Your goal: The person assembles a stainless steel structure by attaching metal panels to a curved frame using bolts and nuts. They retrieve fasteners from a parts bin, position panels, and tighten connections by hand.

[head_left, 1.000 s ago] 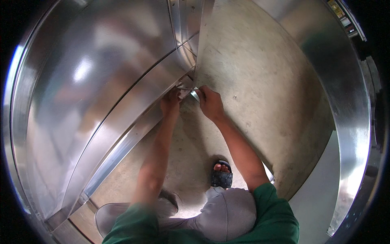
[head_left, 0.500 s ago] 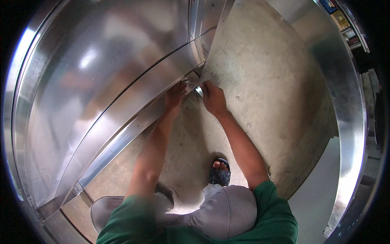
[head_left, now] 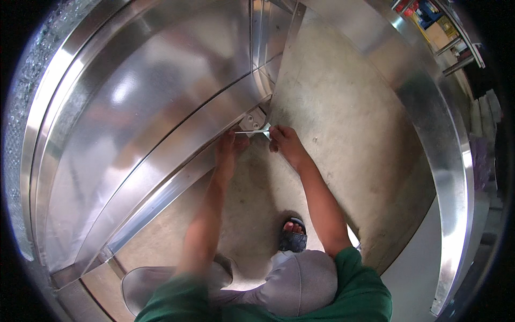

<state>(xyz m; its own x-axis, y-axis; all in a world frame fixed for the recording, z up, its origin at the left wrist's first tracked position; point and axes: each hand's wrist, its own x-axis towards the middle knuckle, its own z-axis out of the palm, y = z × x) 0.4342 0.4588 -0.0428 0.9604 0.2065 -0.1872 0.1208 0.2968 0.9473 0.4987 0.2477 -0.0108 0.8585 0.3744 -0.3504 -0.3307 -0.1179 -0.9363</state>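
Observation:
Both of my hands hold a small, shiny bent metal piece (head_left: 252, 131), seen nearly edge-on as a thin bright line with a wider angled end. My left hand (head_left: 228, 150) pinches its left end. The fingers of my right hand (head_left: 286, 143) are closed on the wider right end. Just beyond it, a grey mounting plate (head_left: 253, 119) with round bolts or holes shows at the lower corner of a large stainless steel panel (head_left: 155, 91). The left fingertips are partly hidden, close to the panel's lower frame rail (head_left: 177, 172).
A curved-looking steel edge (head_left: 448, 139) runs down the right side. A pale flat sheet (head_left: 416, 268) lies at lower right on the concrete floor (head_left: 354, 118). My sandalled foot (head_left: 292, 236) is below my hands. Bubble wrap (head_left: 32, 96) lines the far left; shelved items (head_left: 437, 27) show at upper right.
My hands have drawn the metal piece back toward me from the panel corner, and the bolted plate behind it has come into sight. The view has shifted slightly.

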